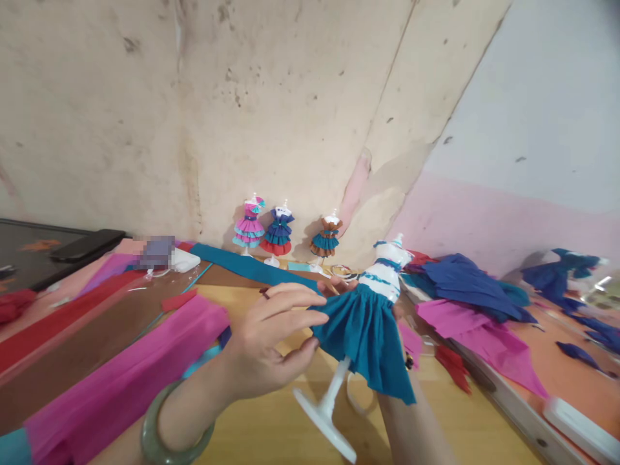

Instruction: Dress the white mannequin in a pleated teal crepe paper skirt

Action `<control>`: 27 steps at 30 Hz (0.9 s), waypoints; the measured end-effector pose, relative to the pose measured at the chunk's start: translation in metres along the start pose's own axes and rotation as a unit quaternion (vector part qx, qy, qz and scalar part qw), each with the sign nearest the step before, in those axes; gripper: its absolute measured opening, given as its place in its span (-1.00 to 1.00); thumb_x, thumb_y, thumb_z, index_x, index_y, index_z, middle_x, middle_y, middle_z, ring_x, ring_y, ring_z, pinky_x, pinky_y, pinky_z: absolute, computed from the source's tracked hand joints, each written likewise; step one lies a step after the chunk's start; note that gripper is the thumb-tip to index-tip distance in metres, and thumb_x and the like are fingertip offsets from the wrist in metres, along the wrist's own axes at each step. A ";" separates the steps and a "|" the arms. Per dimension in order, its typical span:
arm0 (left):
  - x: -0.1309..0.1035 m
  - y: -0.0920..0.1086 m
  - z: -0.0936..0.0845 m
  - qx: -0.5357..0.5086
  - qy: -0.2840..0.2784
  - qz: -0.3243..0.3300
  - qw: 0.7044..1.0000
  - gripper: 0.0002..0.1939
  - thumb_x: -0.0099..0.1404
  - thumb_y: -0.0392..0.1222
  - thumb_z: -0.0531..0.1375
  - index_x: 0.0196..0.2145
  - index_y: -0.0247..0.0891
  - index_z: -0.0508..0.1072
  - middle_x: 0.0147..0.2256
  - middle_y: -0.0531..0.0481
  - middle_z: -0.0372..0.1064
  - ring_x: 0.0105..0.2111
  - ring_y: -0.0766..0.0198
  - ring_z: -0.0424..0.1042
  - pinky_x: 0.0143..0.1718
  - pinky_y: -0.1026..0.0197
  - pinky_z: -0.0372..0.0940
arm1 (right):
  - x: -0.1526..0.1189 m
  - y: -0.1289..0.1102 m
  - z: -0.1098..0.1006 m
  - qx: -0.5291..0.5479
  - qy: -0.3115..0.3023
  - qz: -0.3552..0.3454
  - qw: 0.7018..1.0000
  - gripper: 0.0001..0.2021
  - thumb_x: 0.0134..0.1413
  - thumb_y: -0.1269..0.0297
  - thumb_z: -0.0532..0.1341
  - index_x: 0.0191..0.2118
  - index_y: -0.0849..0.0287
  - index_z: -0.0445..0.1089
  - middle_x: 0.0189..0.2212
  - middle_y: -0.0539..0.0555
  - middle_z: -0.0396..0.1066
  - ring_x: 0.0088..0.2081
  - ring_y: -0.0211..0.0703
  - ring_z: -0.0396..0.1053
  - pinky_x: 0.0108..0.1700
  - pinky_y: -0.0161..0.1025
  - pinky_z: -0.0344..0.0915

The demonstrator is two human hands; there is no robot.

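A small white mannequin [380,284] on a round-based stand [325,423] leans to the right above the wooden table. Around its lower body hangs a gathered teal skirt [365,332], and a teal band crosses its chest. My left hand [278,336], with a green bangle on the wrist, touches the skirt's left edge, thumb and fingers apart around it. Behind the mannequin, my right hand [398,313] holds it up; most of its fingers are hidden by the body and skirt.
Three small dressed mannequins, one pink [248,226], one blue and red [278,236], one brown and teal [326,239], stand by the wall. Coloured paper strips [130,368] lie left. Blue pieces [472,284], pink pieces [489,339] and a white object [584,429] lie right.
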State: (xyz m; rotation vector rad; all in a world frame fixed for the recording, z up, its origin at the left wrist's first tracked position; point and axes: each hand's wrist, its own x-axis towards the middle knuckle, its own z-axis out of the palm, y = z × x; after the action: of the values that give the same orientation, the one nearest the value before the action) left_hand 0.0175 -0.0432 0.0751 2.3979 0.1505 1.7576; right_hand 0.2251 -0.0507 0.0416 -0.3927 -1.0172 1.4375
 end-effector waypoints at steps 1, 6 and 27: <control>0.000 -0.001 0.000 0.011 0.001 0.016 1.000 -0.67 0.11 -0.50 0.21 -0.17 -0.25 0.51 -0.16 -0.22 0.55 -0.12 0.08 0.53 -0.09 -0.02 0.43 | 0.001 0.001 0.000 0.012 -0.004 -0.008 1.000 -0.48 -0.37 -0.24 0.43 -0.22 -0.13 0.52 0.01 -0.04 0.50 0.24 0.18 0.21 0.28 0.15 0.08; -0.002 -0.003 0.002 0.056 -0.005 0.021 0.998 -0.77 0.15 -0.47 0.21 -0.24 -0.27 0.50 -0.12 -0.27 0.53 -0.09 0.10 0.53 -0.07 0.03 0.45 | 0.000 0.000 -0.001 0.006 -0.013 -0.017 1.000 -0.48 -0.32 -0.23 0.42 -0.17 -0.14 0.54 0.05 -0.03 0.47 0.23 0.22 0.23 0.26 0.18 0.11; -0.010 -0.001 0.001 -0.036 -0.005 -0.139 0.990 -0.83 0.26 -0.34 0.11 -0.17 -0.23 0.36 -0.33 -0.03 0.36 -0.35 0.27 0.38 -0.34 0.19 0.36 | -0.003 -0.006 -0.011 -0.015 -0.049 -0.063 0.997 -0.50 -0.21 -0.20 0.39 -0.11 -0.10 0.51 0.01 0.05 0.47 0.19 0.22 0.27 0.19 0.23 0.20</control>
State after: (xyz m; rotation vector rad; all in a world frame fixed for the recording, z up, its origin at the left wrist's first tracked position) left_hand 0.0152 -0.0436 0.0654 2.2114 0.3933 1.5958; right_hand 0.2373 -0.0507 0.0388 -0.2767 -1.1230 1.3395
